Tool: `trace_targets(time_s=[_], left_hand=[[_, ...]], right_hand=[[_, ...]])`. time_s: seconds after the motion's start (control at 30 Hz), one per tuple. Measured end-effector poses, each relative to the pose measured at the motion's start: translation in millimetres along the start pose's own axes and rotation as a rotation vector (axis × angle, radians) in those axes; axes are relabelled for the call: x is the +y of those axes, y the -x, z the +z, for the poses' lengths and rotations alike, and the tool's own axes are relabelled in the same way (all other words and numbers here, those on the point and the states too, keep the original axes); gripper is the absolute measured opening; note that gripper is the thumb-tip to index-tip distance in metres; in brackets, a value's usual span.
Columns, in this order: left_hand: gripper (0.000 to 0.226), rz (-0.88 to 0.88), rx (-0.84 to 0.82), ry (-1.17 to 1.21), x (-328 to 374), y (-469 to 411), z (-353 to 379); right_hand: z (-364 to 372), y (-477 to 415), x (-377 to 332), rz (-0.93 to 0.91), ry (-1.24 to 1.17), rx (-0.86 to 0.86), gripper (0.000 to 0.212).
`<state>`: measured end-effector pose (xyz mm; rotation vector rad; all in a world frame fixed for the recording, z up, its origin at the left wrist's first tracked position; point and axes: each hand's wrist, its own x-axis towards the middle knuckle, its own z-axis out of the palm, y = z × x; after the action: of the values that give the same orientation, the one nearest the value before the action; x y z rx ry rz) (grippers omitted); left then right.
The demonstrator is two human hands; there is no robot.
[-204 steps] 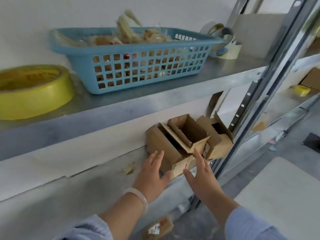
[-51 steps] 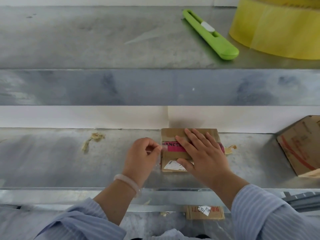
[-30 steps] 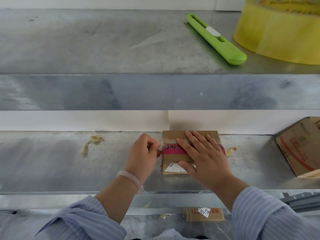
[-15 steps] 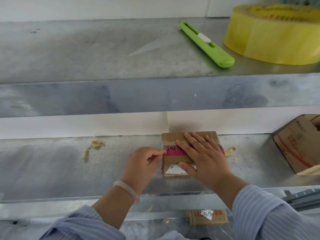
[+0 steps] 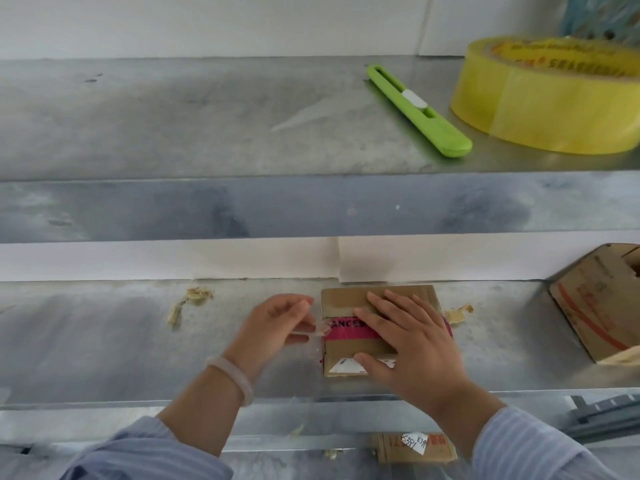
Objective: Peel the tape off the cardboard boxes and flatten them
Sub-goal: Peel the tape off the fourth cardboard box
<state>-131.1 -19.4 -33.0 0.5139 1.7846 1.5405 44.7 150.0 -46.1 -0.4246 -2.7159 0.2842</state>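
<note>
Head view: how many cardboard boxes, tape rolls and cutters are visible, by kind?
Cardboard boxes: 3, mid-shelf, far right, lowest shelf.
Tape rolls: 1.
Cutters: 1.
Total: 5.

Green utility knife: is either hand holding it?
No, the green utility knife lies untouched on the upper shelf beside the yellow tape roll.

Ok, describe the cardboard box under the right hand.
The cardboard box is small, brown, lying flat on the metal shelf. A pink tape band with black letters crosses it; a white label sits near its front edge. The right hand presses flat on it; the left hand pinches clear tape at its left edge.
</note>
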Motion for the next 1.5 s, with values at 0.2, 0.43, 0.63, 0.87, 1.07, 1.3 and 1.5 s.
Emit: trace_targets(time_s=[0.2, 0.43, 0.63, 0.87, 1.07, 1.3, 1.5], left_hand=[[0.019, -0.095, -0.095, -0.321, 11, -25, 18], [0.009, -0.095, -0.035, -0.176, 20, -38, 13], [0.01, -0.063, -0.003, -0.109, 14, -34, 11], [0.009, 0.005, -0.095, -0.547, 25, -46, 12], [0.012, -0.159, -0.035, -0.398, 32, -57, 18], [0.015, -0.099, -0.19, -0.399, 35, -59, 0], [0.02, 0.024, -0.319, -0.571, 32, -61, -13]], right_hand=[[3, 4, 0, -0.047, -0.022, 0.052, 0.056], [1, 2, 1, -0.064, -0.029, 0.034, 0.057], [-3, 2, 1, -0.071, -0.04, 0.02, 0.057], [-6, -2, 3, -0.135, -0.049, -0.011, 0.057], [-9, -7, 4, -0.123, -0.068, -0.062, 0.059], [-8, -6, 4, -0.113, -0.074, -0.038, 0.058], [-6, -5, 5, -0.119, -0.071, -0.032, 0.058]])
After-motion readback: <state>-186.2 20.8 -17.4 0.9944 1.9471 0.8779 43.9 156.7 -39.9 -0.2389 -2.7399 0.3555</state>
